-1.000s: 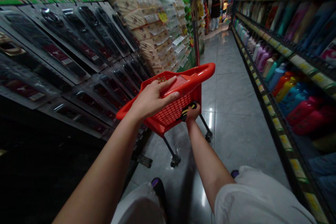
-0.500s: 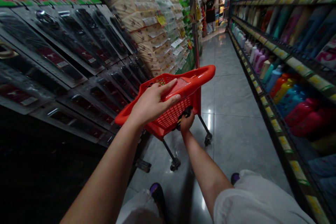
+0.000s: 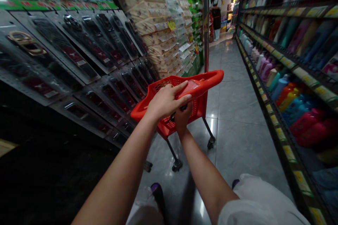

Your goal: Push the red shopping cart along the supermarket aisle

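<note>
A red plastic shopping cart (image 3: 211, 77) stands tilted in my view, its basket of perforated mesh on dark legs with castors. My left hand (image 3: 167, 100) lies over the middle of the cart's handle, with index finger and thumb stretched along it and the other fingers curled out of sight. Just below the handle, my right hand (image 3: 182, 117) is closed around a small black and yellow object (image 3: 172, 117), mostly hidden by the fingers. What kind of object it is I cannot make out.
Packaged belts (image 3: 76, 47) hang on a rack at left. Stacked tissue packs (image 3: 158, 24) rise beyond it, beside a metal post (image 3: 206, 31). Shelves of bottles (image 3: 290, 91) line the right. Down the tiled aisle (image 3: 232, 105), a person in a dark apron (image 3: 217, 15) stands.
In view, the cart and my left hand have shifted slightly right. My right hand has risen closer under the handle, hiding more of the black and yellow object.
</note>
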`<state>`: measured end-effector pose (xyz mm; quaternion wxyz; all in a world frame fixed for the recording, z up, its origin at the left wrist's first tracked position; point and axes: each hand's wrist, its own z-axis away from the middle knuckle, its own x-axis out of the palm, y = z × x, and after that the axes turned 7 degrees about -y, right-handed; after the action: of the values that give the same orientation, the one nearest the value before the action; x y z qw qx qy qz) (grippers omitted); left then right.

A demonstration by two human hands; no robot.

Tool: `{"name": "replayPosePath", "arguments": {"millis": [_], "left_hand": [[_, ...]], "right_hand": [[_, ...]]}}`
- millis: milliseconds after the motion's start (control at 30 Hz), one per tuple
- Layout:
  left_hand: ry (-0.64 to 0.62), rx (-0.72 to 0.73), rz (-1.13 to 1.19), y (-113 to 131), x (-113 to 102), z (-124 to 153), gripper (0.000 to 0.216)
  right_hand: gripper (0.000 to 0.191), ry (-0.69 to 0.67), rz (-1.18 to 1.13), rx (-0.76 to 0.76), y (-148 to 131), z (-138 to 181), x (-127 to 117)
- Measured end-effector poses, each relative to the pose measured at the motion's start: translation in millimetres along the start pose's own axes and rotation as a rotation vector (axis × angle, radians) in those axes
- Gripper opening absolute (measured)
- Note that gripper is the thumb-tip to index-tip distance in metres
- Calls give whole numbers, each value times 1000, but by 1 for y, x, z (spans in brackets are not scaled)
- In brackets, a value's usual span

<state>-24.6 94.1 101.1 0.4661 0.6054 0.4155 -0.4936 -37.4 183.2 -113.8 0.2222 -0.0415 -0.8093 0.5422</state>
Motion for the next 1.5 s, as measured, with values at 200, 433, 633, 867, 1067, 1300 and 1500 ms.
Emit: {"name": "replayPosePath", "arguments": {"millis": [200,433,633,867,1067,1300,1500], "left_hand": [[-3,-5,3,2,-1,3,67],[5,13,40,0,3,2,69],[101,83,89,-14,-3,8,78],[40,123,12,-67,-16,73,56],[250,2,-255,-76,2,81,54],[327,-20,-291,-69,13,71,53],[356,-59,-284,-57,19,60,51]], "right_hand": [[53,1,58,256,67,36,-34],[51,-84,148,454,110,54,-51],[55,10,8,124,31,43,-2],[51,-90,58,104,33,58,-13],[49,-92,155,376,60,71,-30],[48,3,115,21,-13,55,23],[46,-393,107,-16,5,103,9]]}}
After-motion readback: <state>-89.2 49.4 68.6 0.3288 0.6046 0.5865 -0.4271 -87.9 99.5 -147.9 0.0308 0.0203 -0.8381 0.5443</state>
